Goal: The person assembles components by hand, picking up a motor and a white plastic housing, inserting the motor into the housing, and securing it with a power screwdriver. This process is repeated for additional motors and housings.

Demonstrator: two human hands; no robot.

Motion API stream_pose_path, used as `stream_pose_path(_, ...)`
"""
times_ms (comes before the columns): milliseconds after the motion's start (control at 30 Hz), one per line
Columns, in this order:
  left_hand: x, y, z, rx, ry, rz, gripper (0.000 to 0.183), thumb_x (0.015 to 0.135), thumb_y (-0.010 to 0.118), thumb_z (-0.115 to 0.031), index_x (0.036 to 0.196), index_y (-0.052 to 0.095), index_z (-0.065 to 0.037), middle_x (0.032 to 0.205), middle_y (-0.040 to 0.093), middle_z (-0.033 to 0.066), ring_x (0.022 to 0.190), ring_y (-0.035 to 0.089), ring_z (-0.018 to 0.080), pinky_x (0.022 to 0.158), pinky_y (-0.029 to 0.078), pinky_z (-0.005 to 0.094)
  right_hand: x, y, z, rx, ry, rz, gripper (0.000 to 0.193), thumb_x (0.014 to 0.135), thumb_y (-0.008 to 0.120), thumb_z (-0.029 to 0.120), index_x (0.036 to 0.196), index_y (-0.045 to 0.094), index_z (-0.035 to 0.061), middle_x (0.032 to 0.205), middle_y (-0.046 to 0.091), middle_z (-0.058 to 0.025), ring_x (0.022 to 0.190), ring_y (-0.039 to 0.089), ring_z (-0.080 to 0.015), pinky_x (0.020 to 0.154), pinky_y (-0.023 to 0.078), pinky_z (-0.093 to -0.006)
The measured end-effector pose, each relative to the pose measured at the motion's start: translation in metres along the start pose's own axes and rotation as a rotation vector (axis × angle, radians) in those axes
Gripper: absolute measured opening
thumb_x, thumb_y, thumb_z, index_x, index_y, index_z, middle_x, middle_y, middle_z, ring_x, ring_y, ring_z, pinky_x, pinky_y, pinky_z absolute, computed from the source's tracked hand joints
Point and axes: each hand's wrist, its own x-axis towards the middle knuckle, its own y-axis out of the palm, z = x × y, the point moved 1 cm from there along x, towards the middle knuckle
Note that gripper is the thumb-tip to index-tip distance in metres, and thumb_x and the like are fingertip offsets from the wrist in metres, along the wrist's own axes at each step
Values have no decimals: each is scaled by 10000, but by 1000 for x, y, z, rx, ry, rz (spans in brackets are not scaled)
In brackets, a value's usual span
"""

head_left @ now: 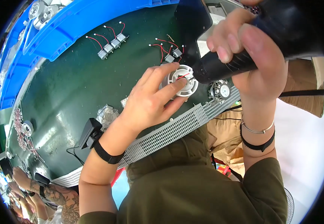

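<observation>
A round white plastic housing [192,89] with a spoked inside stands on the bench under my left hand [149,93]. The fingers of that hand wrap its left side, and the index fingertip reaches into the opening beside a red wire. My right hand [259,56] grips a thick black power screwdriver [216,67], tilted so that its nose meets the housing's right rim. The bit's exact contact point is too small to make out. Right of the housing sits another round part [221,90] with a pale disc in its centre.
Several small grey motors [109,48] with red wires lie at the back, with more motors [172,55] behind the housing. Blue bins [57,37] line the far left edge. A perforated strip [162,132] borders the bench front. Another person's forearm [53,192] shows lower left.
</observation>
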Motion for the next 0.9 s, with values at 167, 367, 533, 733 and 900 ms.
stream_pose_path(167, 2, 4, 1, -10, 18, -16, 351, 631, 752, -111, 960, 643, -55, 1116, 548, 126, 898, 564, 283, 741, 496, 351, 3, 16, 4, -25, 93, -372, 434, 759, 605, 51, 1091, 328, 7, 621, 460, -51, 516, 495, -157, 550, 441, -296)
stream_pose_path(367, 2, 2, 0, 14, 55, -51, 375, 616, 765, -125, 959, 635, -46, 1112, 550, 151, 894, 568, 307, 743, 489, 374, 7, 26, 19, -382, 407, -547, 563, 771, 703, 171, 1147, 326, -8, 691, 513, -64, 640, 583, -178, 614, 501, -314)
stream_pose_path(533, 0, 7, 3, -30, 16, -67, 391, 604, 790, -112, 956, 627, -60, 1129, 549, 156, 945, 570, 322, 778, 483, 378, -7, 19, -2, -56, -8, -280, 443, 791, 576, 36, 1167, 358, -48, 697, 496, -83, 567, 479, -171, 604, 435, -332)
stream_pose_path(733, -4, -62, 8, 213, -113, -232, 561, 619, 760, -121, 1102, 488, -31, 1088, 551, 184, 995, 545, 361, 846, 460, 421, 26, 3, 40, 52, -64, -336, 337, 938, 462, 188, 1200, 425, -20, 782, 481, -64, 692, 483, -159, 718, 424, -333)
stream_pose_path(900, -84, -207, 73, 700, -580, 30, 440, 717, 703, -152, 1122, 558, -58, 1123, 570, 208, 1045, 554, 363, 848, 463, 400, 30, -4, 20, -283, 27, -372, 402, 869, 604, 151, 1182, 461, -56, 794, 562, -76, 726, 536, -151, 703, 430, -270)
